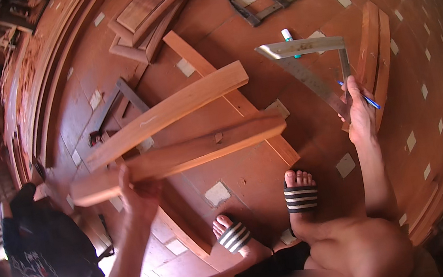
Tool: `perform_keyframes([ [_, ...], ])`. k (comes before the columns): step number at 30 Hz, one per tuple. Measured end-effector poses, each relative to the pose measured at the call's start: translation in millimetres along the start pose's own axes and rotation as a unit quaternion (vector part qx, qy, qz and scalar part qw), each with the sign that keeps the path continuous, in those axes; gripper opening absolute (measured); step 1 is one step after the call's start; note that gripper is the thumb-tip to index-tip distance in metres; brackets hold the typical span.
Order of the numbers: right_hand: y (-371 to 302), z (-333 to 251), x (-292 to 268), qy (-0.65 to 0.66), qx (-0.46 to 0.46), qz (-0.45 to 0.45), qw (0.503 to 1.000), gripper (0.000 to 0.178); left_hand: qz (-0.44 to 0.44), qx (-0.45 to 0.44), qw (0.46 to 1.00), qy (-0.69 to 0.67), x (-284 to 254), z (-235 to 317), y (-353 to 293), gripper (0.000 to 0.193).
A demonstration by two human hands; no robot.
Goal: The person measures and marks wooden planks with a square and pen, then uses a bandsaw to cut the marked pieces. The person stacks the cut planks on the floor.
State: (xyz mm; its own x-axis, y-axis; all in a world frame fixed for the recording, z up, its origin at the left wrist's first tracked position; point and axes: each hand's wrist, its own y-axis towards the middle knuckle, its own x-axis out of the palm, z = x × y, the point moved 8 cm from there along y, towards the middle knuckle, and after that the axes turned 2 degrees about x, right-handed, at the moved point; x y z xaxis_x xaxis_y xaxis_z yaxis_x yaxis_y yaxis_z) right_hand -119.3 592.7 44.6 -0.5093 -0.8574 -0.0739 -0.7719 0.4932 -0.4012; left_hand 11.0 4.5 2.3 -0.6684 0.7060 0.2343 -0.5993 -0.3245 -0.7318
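Observation:
My left hand (pixel 139 191) is closed on the near side of a thick wooden beam (pixel 206 147), close to its left end. A second wooden beam (pixel 171 110) lies just beyond it, and both rest across a wooden crosspiece (pixel 192 56) on the floor. Off to the right, my right hand (pixel 361 112) grips a metal square (pixel 305 47) of roughly triangular outline, held above the floor. A blue pen (pixel 371 102) is also tucked in its fingers. Beyond the square lies a white and teal tube (pixel 287 36).
A person in a black shirt (pixel 48 244) is at the left, by the beams' ends. Two short wood pieces (pixel 375 52) lie right of the square. Farther off are a metal clamp (pixel 270 5), wooden panels (pixel 150 6), a dark angle tool (pixel 123 93) and long planks (pixel 48 90).

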Motion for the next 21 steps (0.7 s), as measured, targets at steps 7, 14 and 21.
perform_keyframes([
  [7,-8,8,10,-0.054,0.02,-0.019,0.998,0.046,0.121,-0.141,0.98,-0.077,-21,-83,-8,0.046],
  [14,-26,51,49,-0.061,0.006,-0.103,0.993,0.049,-0.064,0.036,0.984,0.163,50,0,14,0.044],
  [21,-77,93,146,-0.17,-0.147,-0.234,0.946,0.034,-0.209,0.352,0.684,0.604,159,11,28,0.051],
])
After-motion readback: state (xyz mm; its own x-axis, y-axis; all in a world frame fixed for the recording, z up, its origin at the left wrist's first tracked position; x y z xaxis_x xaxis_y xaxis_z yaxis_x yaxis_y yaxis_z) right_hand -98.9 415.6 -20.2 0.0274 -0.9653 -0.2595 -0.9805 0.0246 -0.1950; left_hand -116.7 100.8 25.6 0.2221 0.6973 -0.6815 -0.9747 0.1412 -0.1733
